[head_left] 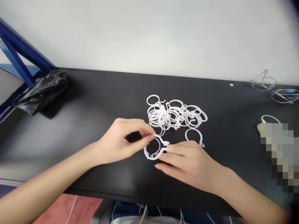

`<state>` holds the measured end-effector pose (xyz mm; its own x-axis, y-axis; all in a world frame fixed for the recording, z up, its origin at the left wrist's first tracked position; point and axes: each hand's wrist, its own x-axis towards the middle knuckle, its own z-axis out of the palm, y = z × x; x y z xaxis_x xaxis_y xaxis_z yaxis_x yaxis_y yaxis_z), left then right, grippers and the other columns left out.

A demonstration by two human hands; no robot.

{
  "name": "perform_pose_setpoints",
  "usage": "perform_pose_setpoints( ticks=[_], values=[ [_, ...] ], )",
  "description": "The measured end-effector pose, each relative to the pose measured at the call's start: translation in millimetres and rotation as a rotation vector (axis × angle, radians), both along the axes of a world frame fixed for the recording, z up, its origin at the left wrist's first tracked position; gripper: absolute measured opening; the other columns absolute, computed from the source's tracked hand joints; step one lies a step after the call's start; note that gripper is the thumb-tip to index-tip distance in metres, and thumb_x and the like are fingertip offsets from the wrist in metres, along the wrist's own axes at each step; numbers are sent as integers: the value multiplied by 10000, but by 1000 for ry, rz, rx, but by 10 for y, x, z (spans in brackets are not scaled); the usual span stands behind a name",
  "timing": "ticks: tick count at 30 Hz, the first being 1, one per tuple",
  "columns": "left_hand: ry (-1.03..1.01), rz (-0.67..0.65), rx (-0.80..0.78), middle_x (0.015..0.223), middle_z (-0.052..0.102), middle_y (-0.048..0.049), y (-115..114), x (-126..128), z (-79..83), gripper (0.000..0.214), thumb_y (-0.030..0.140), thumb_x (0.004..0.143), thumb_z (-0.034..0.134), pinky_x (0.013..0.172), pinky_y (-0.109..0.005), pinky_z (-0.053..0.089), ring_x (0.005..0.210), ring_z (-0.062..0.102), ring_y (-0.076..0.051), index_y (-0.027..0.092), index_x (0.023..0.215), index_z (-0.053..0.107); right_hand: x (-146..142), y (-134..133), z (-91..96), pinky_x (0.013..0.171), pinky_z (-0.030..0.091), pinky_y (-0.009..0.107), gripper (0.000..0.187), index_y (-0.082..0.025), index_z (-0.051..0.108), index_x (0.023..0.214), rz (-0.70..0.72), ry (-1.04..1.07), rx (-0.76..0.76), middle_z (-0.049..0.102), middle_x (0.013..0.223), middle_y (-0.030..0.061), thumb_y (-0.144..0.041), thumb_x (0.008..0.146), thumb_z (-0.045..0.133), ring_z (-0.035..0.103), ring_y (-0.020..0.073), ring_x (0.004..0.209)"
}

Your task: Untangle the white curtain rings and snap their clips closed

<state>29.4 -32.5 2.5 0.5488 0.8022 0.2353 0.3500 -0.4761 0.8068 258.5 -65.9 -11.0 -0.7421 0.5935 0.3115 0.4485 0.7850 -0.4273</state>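
white ring (150, 157) | flat over bench (93, 102), clasp pointing right | left hand (122, 141) fingers pinched on far rim | right hand (190, 163) fingers clamped on clasp

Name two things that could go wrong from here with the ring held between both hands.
The ring is only pinched at its edge by the left hand and right hand; it might spring free. The pile of rings lies close behind, seemingly tangled; a hand could snag and scatter it.
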Motion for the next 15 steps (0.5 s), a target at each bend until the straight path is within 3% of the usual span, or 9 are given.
perform_pose_setpoints(
  ticks=[5,8,11,15],
  values=[
    [-97,0,-6,712,711,3,-26,13,-5,92,165,844,678,585,-220,532,610,652,-120,216,886,742,46,34,-23,443,271,269,371,-165,647,659,-109,-54,-15,529,526,-24,-268,986,504,449,89,429],
    [-157,18,-10,695,706,2,-32,14,16,105,139,822,695,579,-220,539,598,649,-118,212,877,748,33,13,9,462,304,259,242,-161,693,859,-82,-19,-7,616,583,-20,-265,983,513,504,95,445],
    [-226,-8,-58,686,700,-4,-52,11,67,122,92,810,688,569,-208,543,590,645,-109,185,864,746,15,-11,56,475,313,266,235,-167,663,1132,-16,-148,-49,673,634,-20,-282,979,526,568,123,473],
    [-294,-53,-132,664,683,7,-89,5,119,141,44,793,688,560,-181,539,582,638,-89,161,856,732,103,52,129,483,348,246,186,-185,700,998,-111,-258,-181,689,661,-8,-276,971,540,607,121,504]
  ],
)
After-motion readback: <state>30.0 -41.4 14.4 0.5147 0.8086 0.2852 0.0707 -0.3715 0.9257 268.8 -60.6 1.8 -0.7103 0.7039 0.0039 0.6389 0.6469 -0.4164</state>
